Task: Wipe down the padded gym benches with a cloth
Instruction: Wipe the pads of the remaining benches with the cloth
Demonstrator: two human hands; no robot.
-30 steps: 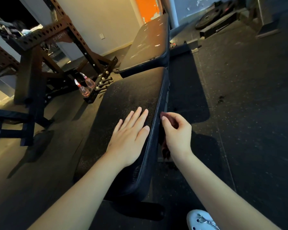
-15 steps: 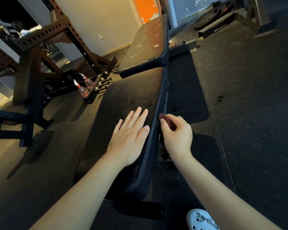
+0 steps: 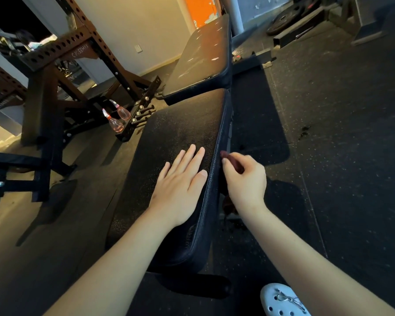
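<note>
Bench (image 3: 180, 133) sits right in front, left hand (image 3: 180, 185) flat on top, fingers straight, right hand (image 3: 244, 183) pinching the dark red cloth (image 3: 234, 164) at its side edge, so that tiny bunched grip could slip mid-wipe.

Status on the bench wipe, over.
Left hand flat on bench pad. Right hand pinching dark red cloth at pad's right edge. Nothing seen in the way.

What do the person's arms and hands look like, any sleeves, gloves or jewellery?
Both arms are bare up to the frame's edge, with no sleeve showing. The left hand and right hand wear no gloves, and no rings, watch or bracelet show. The fingernails look short and unpainted.
</note>
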